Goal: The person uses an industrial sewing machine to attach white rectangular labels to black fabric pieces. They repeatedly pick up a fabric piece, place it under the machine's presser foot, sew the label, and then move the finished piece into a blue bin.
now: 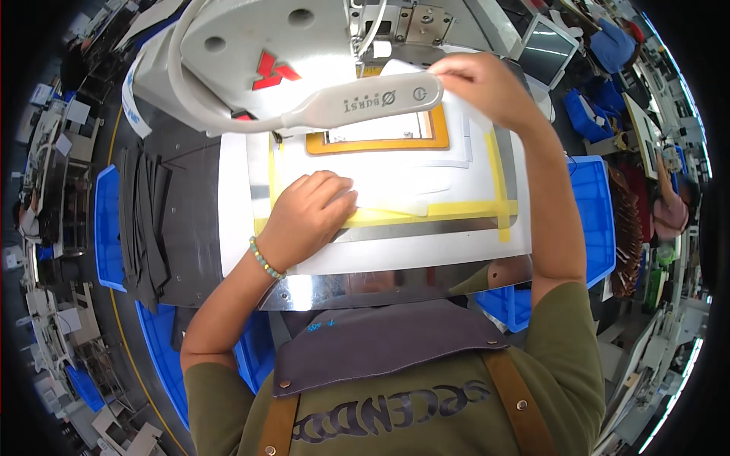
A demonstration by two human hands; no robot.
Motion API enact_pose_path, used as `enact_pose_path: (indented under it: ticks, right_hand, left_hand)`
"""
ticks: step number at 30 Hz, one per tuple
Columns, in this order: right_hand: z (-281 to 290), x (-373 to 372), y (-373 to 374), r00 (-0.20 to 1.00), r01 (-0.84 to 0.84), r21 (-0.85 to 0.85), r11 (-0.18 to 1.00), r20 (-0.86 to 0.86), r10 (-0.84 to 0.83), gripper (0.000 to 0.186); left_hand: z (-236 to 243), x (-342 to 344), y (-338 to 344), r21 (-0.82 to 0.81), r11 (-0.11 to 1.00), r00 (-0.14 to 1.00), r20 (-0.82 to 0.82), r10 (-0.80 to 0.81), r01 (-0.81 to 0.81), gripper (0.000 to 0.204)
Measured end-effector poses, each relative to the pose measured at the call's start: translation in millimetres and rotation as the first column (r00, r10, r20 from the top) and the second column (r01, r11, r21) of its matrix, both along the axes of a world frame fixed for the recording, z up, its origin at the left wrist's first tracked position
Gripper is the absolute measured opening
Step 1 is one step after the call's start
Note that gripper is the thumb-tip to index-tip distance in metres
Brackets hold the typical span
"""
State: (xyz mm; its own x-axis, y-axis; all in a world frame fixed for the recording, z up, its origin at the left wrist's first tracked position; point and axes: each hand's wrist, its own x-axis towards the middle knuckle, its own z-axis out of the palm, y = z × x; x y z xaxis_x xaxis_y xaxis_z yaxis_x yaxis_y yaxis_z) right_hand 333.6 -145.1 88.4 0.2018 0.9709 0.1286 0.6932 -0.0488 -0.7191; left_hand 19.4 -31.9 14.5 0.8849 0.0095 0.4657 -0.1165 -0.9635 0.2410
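Observation:
My left hand [310, 214] rests on the white work sheet [251, 199], its fingers curled down; what lies under the fingertips is hidden. Thin white pieces [426, 181] lie to the right of those fingers. My right hand [483, 85] reaches forward, fingers pinched together beside the tip of a grey lamp [369, 101]. Whatever the pinch holds is too small or hidden to name. Below the lamp sits an orange-yellow rectangular frame [380, 146] under the machine head [266, 45]. Yellow tape strips [464, 208] border the work area.
A stack of dark fabric pieces [143, 220] lies on the left of the table. Blue bins [591, 216] stand right, left and below the table. A polished metal edge [365, 285] runs along the front. A screen [544, 52] and other workers sit farther off.

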Motion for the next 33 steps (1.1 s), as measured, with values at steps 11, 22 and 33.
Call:
enact_pose_path:
  ticks: [11, 22, 33]
  right_hand:
    - [-52, -64, 58, 0.991, -0.131, -0.221, 0.966, -0.025, 0.129, 0.022]
    - [-53, -57, 61, 0.975, -0.209, -0.171, 0.963, -0.107, 0.193, 0.031]
    - [-33, -42, 59, 0.980, -0.145, -0.412, 0.900, 0.065, 0.188, 0.032]
  left_hand:
    - [-10, -23, 27, 0.075, 0.953, 0.904, -0.301, 0.302, -0.293, 0.059]
    - [-18, -19, 26, 0.085, 0.947, 0.898, -0.301, 0.322, -0.311, 0.059]
    - [-16, -16, 26, 0.024, 0.944, 0.904, -0.282, 0.322, -0.329, 0.055]
